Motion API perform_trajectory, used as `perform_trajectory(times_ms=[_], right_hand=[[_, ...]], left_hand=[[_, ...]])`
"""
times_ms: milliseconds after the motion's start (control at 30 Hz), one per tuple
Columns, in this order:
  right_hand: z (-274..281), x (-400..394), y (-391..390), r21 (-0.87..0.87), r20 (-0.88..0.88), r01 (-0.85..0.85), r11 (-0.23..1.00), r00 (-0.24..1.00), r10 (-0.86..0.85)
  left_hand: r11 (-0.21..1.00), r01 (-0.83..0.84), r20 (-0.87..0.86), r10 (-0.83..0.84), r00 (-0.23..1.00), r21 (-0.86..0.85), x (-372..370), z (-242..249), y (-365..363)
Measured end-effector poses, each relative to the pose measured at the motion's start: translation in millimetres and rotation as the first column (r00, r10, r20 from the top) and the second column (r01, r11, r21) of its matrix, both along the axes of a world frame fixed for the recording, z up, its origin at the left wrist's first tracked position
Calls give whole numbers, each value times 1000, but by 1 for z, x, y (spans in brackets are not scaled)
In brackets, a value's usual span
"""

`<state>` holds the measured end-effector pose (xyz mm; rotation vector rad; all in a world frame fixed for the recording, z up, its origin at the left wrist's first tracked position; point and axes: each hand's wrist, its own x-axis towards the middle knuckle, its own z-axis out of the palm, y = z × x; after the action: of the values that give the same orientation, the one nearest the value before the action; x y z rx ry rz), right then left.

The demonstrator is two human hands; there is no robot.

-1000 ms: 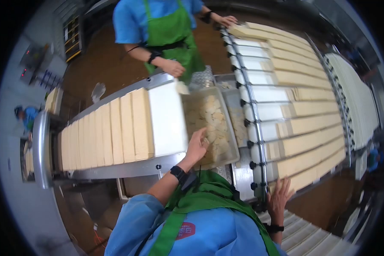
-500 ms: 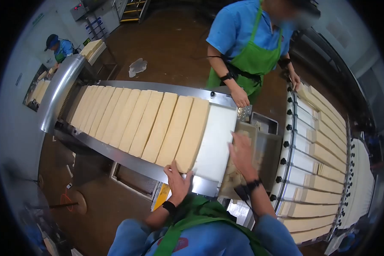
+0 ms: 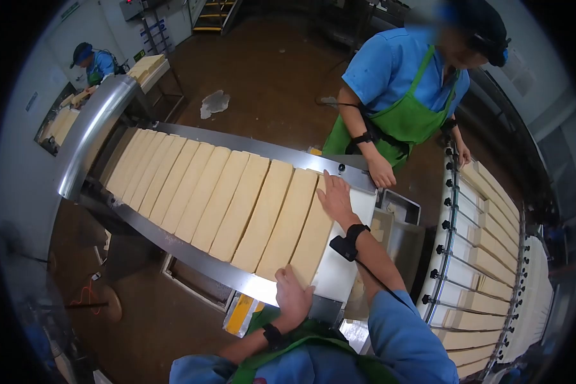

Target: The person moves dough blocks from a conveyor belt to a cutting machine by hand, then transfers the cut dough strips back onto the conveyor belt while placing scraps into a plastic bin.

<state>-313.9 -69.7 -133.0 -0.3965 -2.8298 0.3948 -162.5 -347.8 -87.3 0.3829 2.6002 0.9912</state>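
Note:
A row of long pale-yellow blocks (image 3: pixel 217 198) lies side by side across the metal-sided conveyor (image 3: pixel 173 246). The block at the right end of the row (image 3: pixel 313 243) lies between my two hands. At its near end, my left hand (image 3: pixel 293 296) has curled fingers against the block. My right hand (image 3: pixel 336 197) grips around the far end, its fingers reaching over the top; part of that end is hidden under the hand. A black strap with a small black device (image 3: pixel 344 248) sits on my right wrist.
A white surface (image 3: pixel 342 269) continues right of the row. Grey bins (image 3: pixel 406 240) stand beyond it. On the right, a roller table with divider rods (image 3: pixel 443 256) carries more pale-yellow pieces (image 3: pixel 493 256). A co-worker in a green apron (image 3: pixel 400 125) stands across; another person (image 3: pixel 96 64) works far left.
My right hand has moved left, from beside the conveyor onto the far end of the last block. My left hand stays at its near end. The view has shifted slightly.

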Motion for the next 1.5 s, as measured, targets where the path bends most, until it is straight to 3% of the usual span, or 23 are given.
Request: perform_trajectory(times_ms=[133,233,367,433,500,533,567,600,633,667,767,800,900,933,967,1033,1100,1167,1233,1467,1500], right_hand=[[9,12,3,-5,97,56,998,994,-55],[11,36,22,-75,26,143,987,990,-141],[15,89,64,-17,-76,292,956,953,-293],[13,112,86,-176,74,299,938,954,-290],[-3,122,101,-153,76,309,939,951,-301],[-5,130,96,-245,-53,297,923,946,-319],[-10,135,96,44,-451,200,979,878,-159],[-2,136,94,-117,-172,240,964,951,-258],[15,142,91,-275,119,306,911,952,-283],[23,158,89,-276,104,337,900,942,-320],[39,196,78,-310,37,412,857,906,-422],[45,216,77,-335,-47,433,837,879,-474],[65,281,84,-352,-220,490,798,785,-579],[72,305,92,-327,-321,546,771,703,-634],[80,329,99,-307,-419,601,738,611,-672],[104,380,119,-337,-471,683,649,474,-744],[115,428,152,-266,-597,762,590,351,-721],[110,474,186,-228,-616,833,504,278,-737],[102,513,214,-289,-508,886,363,179,-842],[71,577,273,-296,-268,922,249,170,-948],[70,579,278,-222,-78,952,210,198,-977]], left_hand=[[997,13,12,-12,1000,-79,1,5,8],[995,4,-24,-7,1000,-98,4,4,17],[974,159,-136,-182,974,-162,5,-1,29],[977,161,-145,-181,973,-143,1,-5,33],[960,138,-203,-190,961,-245,4,-13,37],[954,160,-179,-209,961,-255,4,-16,38],[947,172,-158,-220,963,-270,3,-17,41],[936,229,-167,-279,946,-267,3,-19,48],[942,163,-100,-200,975,-293,2,-21,56],[942,85,-41,-104,994,-325,5,-22,62],[970,69,-121,-99,988,-234,21,-19,67],[980,108,-231,-146,962,-169,31,-11,70],[968,233,-321,-250,913,-90,47,-17,89],[964,267,-341,-247,907,12,59,-9,107],[959,285,-345,-264,901,11,69,2,127],[886,443,-407,-359,840,133,90,23,171],[833,537,-457,-430,778,132,107,39,214],[773,623,-508,-490,708,122,122,52,255],[672,740,-563,-601,567,29,136,64,294],[486,859,-402,-827,393,-161,167,97,382],[450,872,-371,-856,361,-191,168,97,393]])
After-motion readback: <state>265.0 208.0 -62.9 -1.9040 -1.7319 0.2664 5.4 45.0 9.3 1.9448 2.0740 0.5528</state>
